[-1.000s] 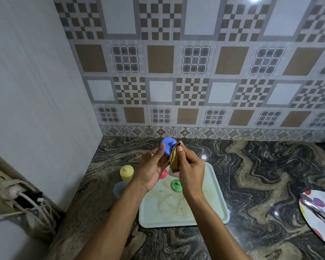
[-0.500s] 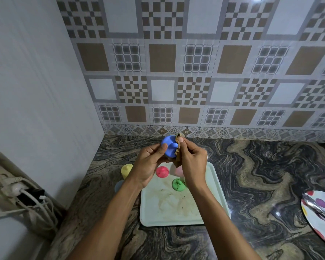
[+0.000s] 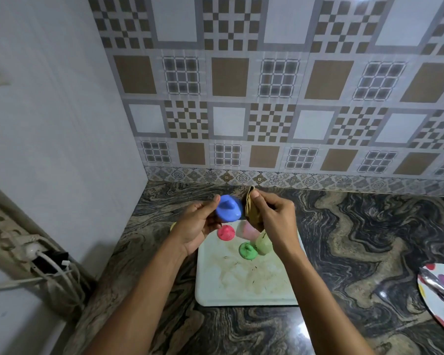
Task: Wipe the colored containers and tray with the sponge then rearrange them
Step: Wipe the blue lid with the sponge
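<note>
- Two hands are raised over the far end of the tray, toward the back-left corner of the counter [image 3: 369, 242]. The left hand [image 3: 198, 226] curls fingers and thumb round the blue lid [image 3: 228, 210]. The right hand [image 3: 273, 217] pinches the folded brown sponge [image 3: 250, 208] against the lid's side.
- The tray [image 3: 241, 288] lies flat near the counter's left edge, streaked brown and dotted with dark specks. A pink lid [image 3: 226, 232], pink container [image 3: 248, 229], green lid [image 3: 247, 250] and green container [image 3: 263, 242] crowd its far end.
- A yellow container [image 3: 173, 226] peeks out beyond the tray toward the left edge, mostly hidden by the left hand.
- The blue lid looks smooth and is gripped only at its edges, so a hard rub could pop it loose onto the cluster below.
- The right wrist hangs just above the green container, and lowering it carelessly could knock that over.
- The sponge already looks soiled, so it may smear grime rather than lift it.
- A power strip [image 3: 34, 252] with cables sits past the counter's left edge. I cannot tell whether the sponge is wet, but drips there would be a hazard.
</note>
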